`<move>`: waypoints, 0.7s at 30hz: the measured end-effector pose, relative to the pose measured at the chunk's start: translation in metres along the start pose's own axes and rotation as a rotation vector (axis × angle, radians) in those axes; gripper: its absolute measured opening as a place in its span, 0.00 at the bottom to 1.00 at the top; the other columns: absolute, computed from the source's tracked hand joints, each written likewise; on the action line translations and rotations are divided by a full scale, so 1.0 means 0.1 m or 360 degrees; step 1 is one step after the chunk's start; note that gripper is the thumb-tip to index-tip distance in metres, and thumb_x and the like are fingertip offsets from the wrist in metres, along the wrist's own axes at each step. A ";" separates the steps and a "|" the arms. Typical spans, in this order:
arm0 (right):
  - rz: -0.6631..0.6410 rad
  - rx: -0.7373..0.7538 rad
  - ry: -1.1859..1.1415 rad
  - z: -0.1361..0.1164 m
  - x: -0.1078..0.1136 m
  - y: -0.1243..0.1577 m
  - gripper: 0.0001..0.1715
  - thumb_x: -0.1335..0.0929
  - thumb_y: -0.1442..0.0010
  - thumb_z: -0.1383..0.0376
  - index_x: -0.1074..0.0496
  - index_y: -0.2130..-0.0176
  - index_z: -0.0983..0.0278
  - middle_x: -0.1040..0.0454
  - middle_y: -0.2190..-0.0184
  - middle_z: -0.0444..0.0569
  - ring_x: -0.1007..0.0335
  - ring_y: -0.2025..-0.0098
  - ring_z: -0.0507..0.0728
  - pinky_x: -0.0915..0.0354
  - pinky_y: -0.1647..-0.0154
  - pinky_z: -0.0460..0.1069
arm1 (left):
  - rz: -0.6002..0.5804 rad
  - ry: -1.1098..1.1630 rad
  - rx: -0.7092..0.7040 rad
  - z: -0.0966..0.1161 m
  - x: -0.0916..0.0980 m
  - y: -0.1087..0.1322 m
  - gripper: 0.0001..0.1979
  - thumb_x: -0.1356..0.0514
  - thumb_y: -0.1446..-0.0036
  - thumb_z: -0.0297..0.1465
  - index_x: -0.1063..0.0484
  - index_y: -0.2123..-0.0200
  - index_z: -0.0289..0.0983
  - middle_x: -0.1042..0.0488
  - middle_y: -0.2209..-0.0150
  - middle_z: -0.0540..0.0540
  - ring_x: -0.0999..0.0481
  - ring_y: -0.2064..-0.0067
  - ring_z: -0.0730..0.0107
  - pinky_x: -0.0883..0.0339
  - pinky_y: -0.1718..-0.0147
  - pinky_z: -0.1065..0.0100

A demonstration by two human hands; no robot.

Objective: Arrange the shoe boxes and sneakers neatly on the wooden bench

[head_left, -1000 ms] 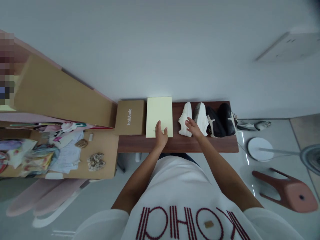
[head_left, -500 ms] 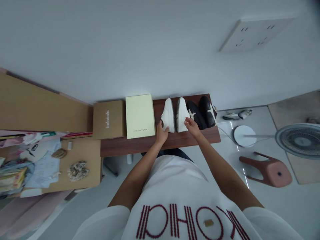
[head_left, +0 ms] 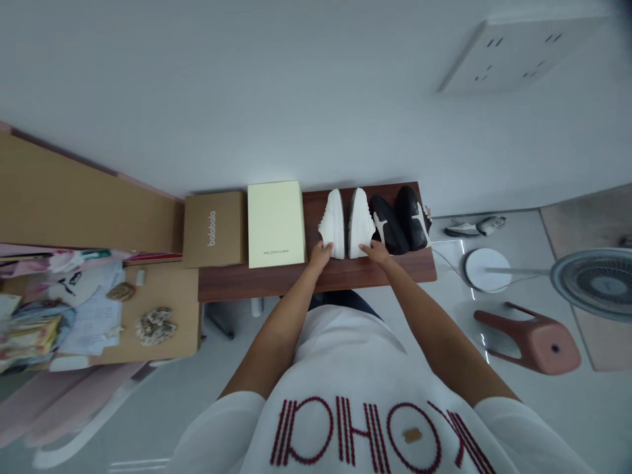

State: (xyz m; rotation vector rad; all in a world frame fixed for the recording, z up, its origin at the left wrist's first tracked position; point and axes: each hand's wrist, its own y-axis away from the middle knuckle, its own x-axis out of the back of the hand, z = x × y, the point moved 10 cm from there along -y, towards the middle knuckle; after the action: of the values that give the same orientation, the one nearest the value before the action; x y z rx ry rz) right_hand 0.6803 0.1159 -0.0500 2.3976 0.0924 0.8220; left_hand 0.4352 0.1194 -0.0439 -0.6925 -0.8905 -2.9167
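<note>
Two white sneakers stand side by side on a dark wooden shelf (head_left: 247,283), toes toward the wall. My left hand (head_left: 320,254) grips the heel of the left white sneaker (head_left: 333,220). At the heel of the right white sneaker (head_left: 361,220) my right hand (head_left: 376,251) is closed, thumb on the near end. Just right of it are two black shoes with pale stripes, a nearer black shoe (head_left: 392,230) and an outer black shoe (head_left: 409,207). The fingers' undersides are partly hidden.
Left of the sneakers sit a pale green box (head_left: 276,224) and a brown shoebox (head_left: 212,230). A cluttered desk (head_left: 172,289) adjoins on the left. To the right on the floor are a fan (head_left: 600,283), a pink stool (head_left: 548,345) and another pair of shoes (head_left: 476,226).
My right hand has come down from beside the right sneaker and closed on its heel. My left hand has shifted lower on the left sneaker's heel. The view has tilted slightly.
</note>
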 end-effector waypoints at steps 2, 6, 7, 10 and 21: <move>0.0014 0.0122 -0.0028 -0.09 0.02 0.02 0.15 0.30 0.37 0.60 0.22 0.53 0.66 0.16 0.55 0.54 0.21 0.50 0.62 0.28 0.46 0.55 | 0.0035 -0.0060 -0.0090 0.10 0.03 0.04 0.09 0.39 0.34 0.34 0.23 0.58 0.34 0.18 0.57 0.39 0.18 0.54 0.56 0.28 0.53 0.62; 0.0115 0.0332 0.0210 -0.39 0.10 0.13 0.13 0.32 0.34 0.58 0.23 0.56 0.63 0.17 0.57 0.53 0.22 0.53 0.62 0.29 0.50 0.53 | 0.0084 -0.0455 -0.0262 0.38 0.08 0.15 0.12 0.42 0.31 0.37 0.23 0.55 0.36 0.18 0.56 0.39 0.19 0.52 0.55 0.31 0.53 0.63; 0.0133 0.0357 0.0331 -0.46 0.11 0.16 0.13 0.32 0.34 0.57 0.23 0.57 0.63 0.17 0.59 0.53 0.22 0.54 0.62 0.30 0.51 0.52 | 0.0098 -0.0579 -0.0294 0.45 0.10 0.18 0.13 0.42 0.31 0.38 0.24 0.54 0.37 0.18 0.55 0.38 0.19 0.51 0.54 0.31 0.53 0.63; 0.0148 0.0361 0.0744 -0.67 0.09 0.23 0.16 0.33 0.31 0.53 0.24 0.58 0.62 0.18 0.62 0.55 0.21 0.55 0.65 0.31 0.55 0.52 | 0.0097 -0.0910 -0.0374 0.63 0.12 0.24 0.15 0.45 0.29 0.38 0.24 0.50 0.37 0.19 0.52 0.37 0.20 0.47 0.53 0.33 0.52 0.63; -0.0050 0.0304 0.1200 -1.01 -0.25 0.16 0.18 0.39 0.26 0.64 0.23 0.49 0.69 0.18 0.52 0.65 0.20 0.50 0.67 0.29 0.49 0.56 | -0.0022 -0.1182 -0.0338 0.65 -0.07 0.09 0.19 0.51 0.28 0.31 0.27 0.41 0.34 0.23 0.44 0.32 0.21 0.46 0.49 0.34 0.46 0.59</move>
State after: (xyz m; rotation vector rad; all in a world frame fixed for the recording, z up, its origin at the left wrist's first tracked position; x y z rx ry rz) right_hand 0.5999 0.1482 0.0092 2.1105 0.5200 1.7208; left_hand 0.4693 0.1457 0.0061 -1.8536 -0.5863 -2.7816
